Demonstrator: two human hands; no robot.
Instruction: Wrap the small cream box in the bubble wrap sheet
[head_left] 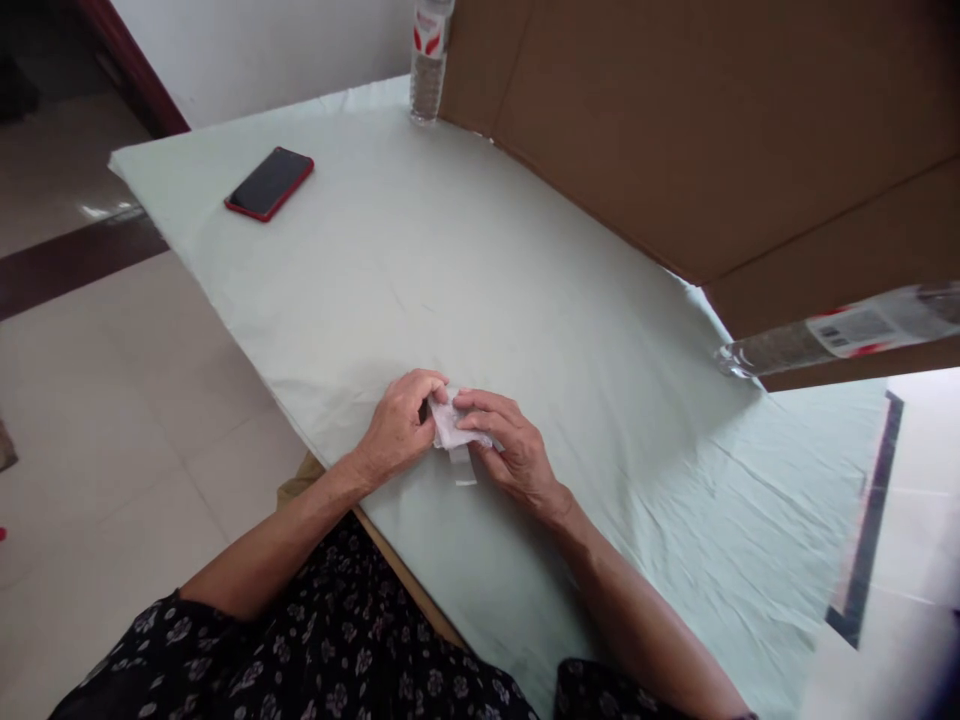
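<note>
Between my two hands, near the table's front edge, is a small white, partly see-through packet (452,428) that looks like thin plastic wrapping. My left hand (403,420) pinches its left side between thumb and fingers. On the other side, my right hand (514,447) has its fingers curled over the packet's right part, the thumb beneath. A narrow clear strip with a white end (465,482) hangs from the packet toward me. What the wrapping contains, if anything, cannot be made out.
A pale green cloth (360,270) covers the table. A phone in a red case (270,184) lies at the far left. A large cardboard panel (660,130) stands at the back right, with a clear bottle (430,65) at its left end and another bottle (847,328) at its right.
</note>
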